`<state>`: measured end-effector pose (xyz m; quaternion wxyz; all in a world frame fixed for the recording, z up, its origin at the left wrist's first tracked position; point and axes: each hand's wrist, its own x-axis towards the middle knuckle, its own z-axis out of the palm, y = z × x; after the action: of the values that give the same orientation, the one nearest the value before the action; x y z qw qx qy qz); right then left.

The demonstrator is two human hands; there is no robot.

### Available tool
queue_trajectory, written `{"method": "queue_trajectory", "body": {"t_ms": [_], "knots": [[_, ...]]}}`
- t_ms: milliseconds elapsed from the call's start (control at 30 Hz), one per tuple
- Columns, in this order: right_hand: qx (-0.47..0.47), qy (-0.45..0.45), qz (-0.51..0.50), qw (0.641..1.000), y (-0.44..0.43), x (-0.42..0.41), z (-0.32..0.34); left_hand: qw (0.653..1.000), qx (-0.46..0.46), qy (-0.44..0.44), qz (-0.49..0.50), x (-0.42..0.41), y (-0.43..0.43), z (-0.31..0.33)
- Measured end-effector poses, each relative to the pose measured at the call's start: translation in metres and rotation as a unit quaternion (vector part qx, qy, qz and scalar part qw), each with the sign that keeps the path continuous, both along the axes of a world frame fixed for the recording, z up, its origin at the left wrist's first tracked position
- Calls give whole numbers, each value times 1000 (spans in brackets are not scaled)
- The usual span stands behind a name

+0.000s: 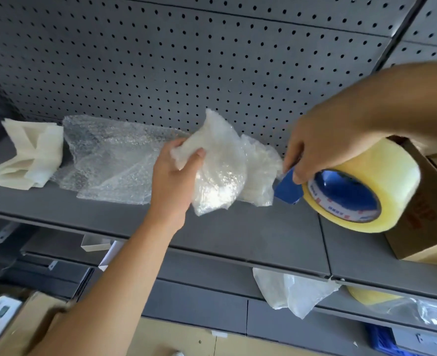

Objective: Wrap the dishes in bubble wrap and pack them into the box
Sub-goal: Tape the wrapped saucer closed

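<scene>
Left hand [172,176] outstretched, gripping wrapped bundle [220,170] | right hand [322,140] gripping tape roll [361,186]

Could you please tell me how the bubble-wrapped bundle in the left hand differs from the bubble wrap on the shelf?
The bundle is bunched thick and whitish; the loose sheet lies spread open, see-through. The left hand grips the bundle; the sheet rests on the shelf. Both are bubble wrap.

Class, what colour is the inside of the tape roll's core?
Blue. The tape roll shows it best in the head view.
</scene>
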<state>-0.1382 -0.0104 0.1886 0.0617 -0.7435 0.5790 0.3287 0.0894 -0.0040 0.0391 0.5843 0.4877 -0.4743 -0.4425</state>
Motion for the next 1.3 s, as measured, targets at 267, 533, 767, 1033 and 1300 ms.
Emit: {"method": "queue_trajectory", "body": {"t_ms": [267,533,767,1033,1300], "knots": [[-177,-267,-196,927,40,-86,-20,956,169,229,-67,9,18,-15],[-394,-488,-352,695,78,-143,-130,943,209,247,-80,6,25,-25],[-389,-588,-439,557,83,-153,-185,941,213,243,-97,3,24,-24],[-357,-639,-513,449,73,-140,-214,949,196,229,-96,1,22,-23],[-345,-607,-556,451,52,-145,-226,957,168,216,-96,-6,15,-11]]}}
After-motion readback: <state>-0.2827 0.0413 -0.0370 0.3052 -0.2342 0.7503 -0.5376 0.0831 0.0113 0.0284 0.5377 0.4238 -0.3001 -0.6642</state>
